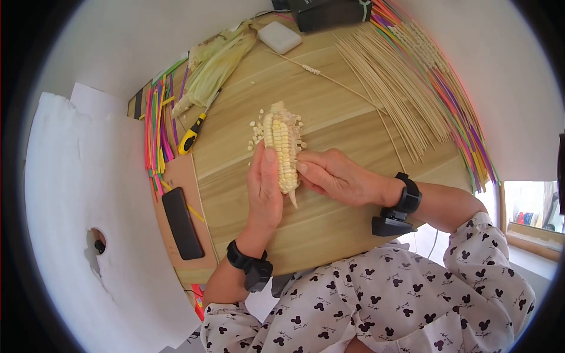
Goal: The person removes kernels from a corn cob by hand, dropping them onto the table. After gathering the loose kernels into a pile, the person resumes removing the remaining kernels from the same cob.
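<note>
An ear of corn with pale yellow kernels is held upright over the wooden table, its right side partly stripped. My left hand grips it from the left, thumb pressed along the kernels. At the cob's right edge, my right hand is closed in a pinch against the kernels; whether a loose one sits between the fingertips is hidden. Loose kernels lie scattered on the table around the cob's upper part. Each wrist wears a black band with a small device.
Corn husks and a yellow-black screwdriver lie at left. A black phone rests on a brown board. Thin wooden sticks, one threaded stick and coloured strips fill the right. A white case sits behind.
</note>
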A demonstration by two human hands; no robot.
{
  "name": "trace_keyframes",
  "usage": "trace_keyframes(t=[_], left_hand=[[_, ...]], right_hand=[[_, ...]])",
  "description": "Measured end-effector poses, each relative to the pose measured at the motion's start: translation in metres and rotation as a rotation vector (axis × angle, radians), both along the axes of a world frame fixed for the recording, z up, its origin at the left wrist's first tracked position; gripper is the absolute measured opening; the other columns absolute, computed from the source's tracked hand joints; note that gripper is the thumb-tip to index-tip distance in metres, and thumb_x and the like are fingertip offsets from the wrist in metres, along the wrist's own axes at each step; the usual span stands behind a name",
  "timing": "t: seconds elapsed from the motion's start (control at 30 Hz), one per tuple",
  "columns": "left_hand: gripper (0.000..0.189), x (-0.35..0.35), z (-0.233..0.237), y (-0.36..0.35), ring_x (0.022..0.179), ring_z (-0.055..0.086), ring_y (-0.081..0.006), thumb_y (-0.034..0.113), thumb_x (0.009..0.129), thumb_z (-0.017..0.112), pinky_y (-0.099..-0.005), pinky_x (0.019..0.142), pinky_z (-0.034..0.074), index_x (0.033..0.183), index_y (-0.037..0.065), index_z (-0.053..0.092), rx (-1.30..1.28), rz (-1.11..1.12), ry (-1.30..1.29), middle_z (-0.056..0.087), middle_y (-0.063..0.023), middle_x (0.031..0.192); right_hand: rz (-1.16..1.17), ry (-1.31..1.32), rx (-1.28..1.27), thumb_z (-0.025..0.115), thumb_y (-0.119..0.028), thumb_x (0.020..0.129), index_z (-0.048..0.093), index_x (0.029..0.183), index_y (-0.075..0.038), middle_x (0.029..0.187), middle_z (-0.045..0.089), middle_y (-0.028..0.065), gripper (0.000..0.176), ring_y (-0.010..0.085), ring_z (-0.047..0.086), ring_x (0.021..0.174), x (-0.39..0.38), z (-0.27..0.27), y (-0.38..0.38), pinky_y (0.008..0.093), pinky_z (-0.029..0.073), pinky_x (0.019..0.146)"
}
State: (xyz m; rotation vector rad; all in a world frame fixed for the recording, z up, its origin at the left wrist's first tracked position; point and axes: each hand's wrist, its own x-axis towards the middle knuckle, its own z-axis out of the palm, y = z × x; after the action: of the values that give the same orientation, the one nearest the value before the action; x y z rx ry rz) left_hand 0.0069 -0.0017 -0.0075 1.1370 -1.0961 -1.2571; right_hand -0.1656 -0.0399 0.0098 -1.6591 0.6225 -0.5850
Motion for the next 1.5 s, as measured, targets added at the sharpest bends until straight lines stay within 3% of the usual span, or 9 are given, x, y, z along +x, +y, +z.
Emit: trace_keyframes(t=[0.1, 0.23, 0.33, 0.4, 0.63, 0.7, 0.83, 1.1, 1.5], left_hand=[[0.053, 0.006, -0.009, -0.001, 0.093, 0.053, -0.0083, 0.043, 0.104, 0.039, -0.0223, 0.08, 0.044, 0.132, -0.001, 0.047, 0.083, -0.022, 0.149, 0.059, -0.0043, 0.109], [0.052, 0.004, -0.008, -0.003, 0.093, 0.053, -0.0082, 0.042, 0.104, 0.04, -0.0223, 0.08, 0.044, 0.131, -0.001, 0.048, 0.063, -0.017, 0.15, 0.059, -0.0039, 0.109], [0.05, -0.002, -0.005, -0.004, 0.084, 0.055, -0.0087, 0.045, 0.104, 0.034, -0.0236, 0.07, 0.047, 0.122, 0.002, 0.052, -0.008, 0.059, 0.036, 0.06, -0.0049, 0.1], [0.051, 0.001, -0.004, -0.003, 0.094, 0.052, -0.0087, 0.042, 0.104, 0.04, -0.0223, 0.082, 0.043, 0.129, -0.001, 0.049, 0.018, 0.004, 0.103, 0.058, -0.0038, 0.108], [0.05, 0.003, -0.006, -0.003, 0.094, 0.052, -0.0097, 0.043, 0.104, 0.039, -0.0225, 0.082, 0.043, 0.126, -0.001, 0.05, 0.054, 0.006, 0.104, 0.058, -0.0043, 0.108], [0.05, 0.004, -0.009, -0.003, 0.072, 0.053, -0.0074, 0.046, 0.104, 0.034, -0.0211, 0.056, 0.043, 0.121, 0.003, 0.053, 0.054, 0.016, 0.023, 0.058, -0.0025, 0.089], [0.05, 0.004, -0.009, -0.004, 0.071, 0.052, -0.0074, 0.046, 0.103, 0.034, -0.021, 0.056, 0.043, 0.121, 0.003, 0.053, 0.046, 0.018, -0.006, 0.058, -0.0024, 0.089], [0.051, -0.004, 0.01, -0.002, 0.091, 0.051, -0.0103, 0.043, 0.104, 0.036, -0.0249, 0.079, 0.043, 0.124, -0.001, 0.051, -0.035, 0.016, -0.08, 0.057, -0.0054, 0.103], [0.052, -0.003, 0.012, 0.0, 0.092, 0.052, -0.011, 0.043, 0.103, 0.038, -0.025, 0.079, 0.043, 0.126, -0.002, 0.05, 0.017, 0.016, -0.085, 0.058, -0.0061, 0.105]], right_hand=[[0.006, -0.014, 0.082, 0.041, -0.026, 0.103, 0.047, 0.083, -0.002, 0.064, 0.05, 0.0075, 0.032, 0.0175, 0.047, 0.057, 0.001, 0.002, 0.0, 0.0327, 0.041, 0.055], [0.022, -0.059, 0.269, 0.043, -0.026, 0.102, 0.048, 0.08, -0.004, 0.065, 0.05, 0.0031, 0.032, 0.0113, 0.046, 0.057, -0.001, 0.0, -0.002, 0.0277, 0.04, 0.053], [0.032, -0.091, 0.301, 0.047, -0.028, 0.101, 0.05, 0.079, -0.004, 0.066, 0.052, 0.0012, 0.033, 0.0081, 0.046, 0.058, -0.002, 0.0, -0.002, 0.0246, 0.039, 0.052], [0.001, -0.045, 0.287, 0.05, -0.032, 0.101, 0.052, 0.081, -0.003, 0.067, 0.053, 0.0009, 0.035, 0.0063, 0.045, 0.059, 0.001, 0.004, 0.0, 0.0237, 0.038, 0.051], [0.021, -0.049, 0.231, 0.052, -0.034, 0.101, 0.054, 0.084, -0.003, 0.069, 0.054, -0.0007, 0.035, 0.0053, 0.044, 0.059, 0.002, -0.002, -0.002, 0.0235, 0.038, 0.051], [0.036, -0.061, 0.31, 0.051, -0.034, 0.101, 0.053, 0.082, -0.004, 0.068, 0.052, -0.0015, 0.035, 0.0053, 0.044, 0.058, 0.002, 0.002, -0.002, 0.0232, 0.038, 0.051], [0.059, -0.104, 0.412, 0.05, -0.034, 0.101, 0.053, 0.081, -0.005, 0.066, 0.051, -0.0021, 0.036, 0.005, 0.045, 0.056, 0.001, -0.001, -0.003, 0.0228, 0.038, 0.049], [0.06, -0.072, 0.452, 0.048, -0.031, 0.1, 0.053, 0.077, -0.007, 0.067, 0.054, -0.0014, 0.034, 0.0048, 0.047, 0.053, 0.0, -0.003, -0.005, 0.0215, 0.039, 0.048], [0.044, -0.057, 0.484, 0.049, -0.03, 0.099, 0.055, 0.075, -0.006, 0.068, 0.057, -0.0002, 0.034, 0.0061, 0.051, 0.053, 0.001, -0.003, -0.005, 0.0223, 0.042, 0.047]])
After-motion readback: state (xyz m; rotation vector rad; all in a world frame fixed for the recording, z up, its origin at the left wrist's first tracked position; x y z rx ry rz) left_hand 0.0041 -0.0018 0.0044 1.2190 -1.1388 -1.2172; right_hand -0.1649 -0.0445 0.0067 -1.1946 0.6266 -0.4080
